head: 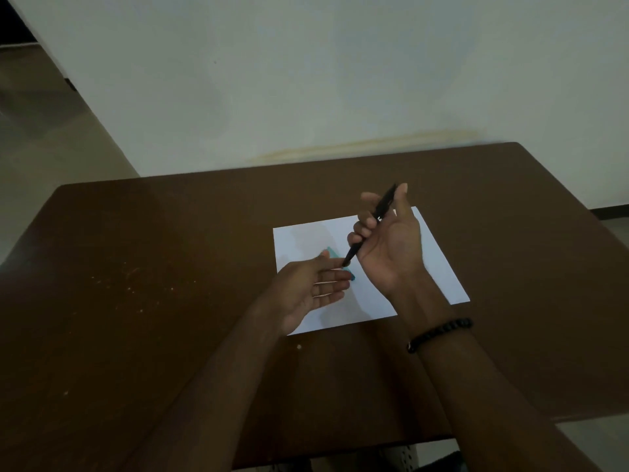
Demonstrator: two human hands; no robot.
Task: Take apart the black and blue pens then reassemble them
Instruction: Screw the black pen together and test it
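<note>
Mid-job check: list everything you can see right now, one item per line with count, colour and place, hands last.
black pen: one, black, held tilted above the paper, lower tip near the left fingertips
blue pen: one, teal-blue, lying on the paper, mostly hidden behind the left hand
paper: one sheet, white, on the table's middle-right
table: one, dark brown, against a pale wall
bracelet: one, black beads, on the right wrist
left hand: open, palm up, over the paper's left part
right hand: fingers curled round the black pen
</note>
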